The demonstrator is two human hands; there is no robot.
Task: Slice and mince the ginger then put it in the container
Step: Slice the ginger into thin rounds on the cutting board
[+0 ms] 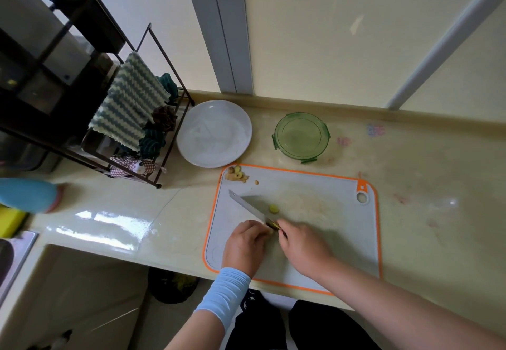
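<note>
A grey cutting board (315, 240) with an orange rim lies on the counter. My right hand (304, 245) grips the handle of a knife (249, 207), whose blade points up and left over the board. My left hand (245, 242) holds a small piece of ginger (271, 231) against the board right beside the blade's heel; most of the piece is hidden under my fingers. One cut ginger slice (273, 208) lies by the blade. Ginger scraps (235, 175) sit at the board's far left corner. The green container (301, 137) stands behind the board.
A white plate (213, 133) sits left of the container. A dark wire rack (131, 119) with cloths stands at the far left. A sink edge (16, 253) and a blue object (27, 194) are at the left. The counter's front edge runs just under the board.
</note>
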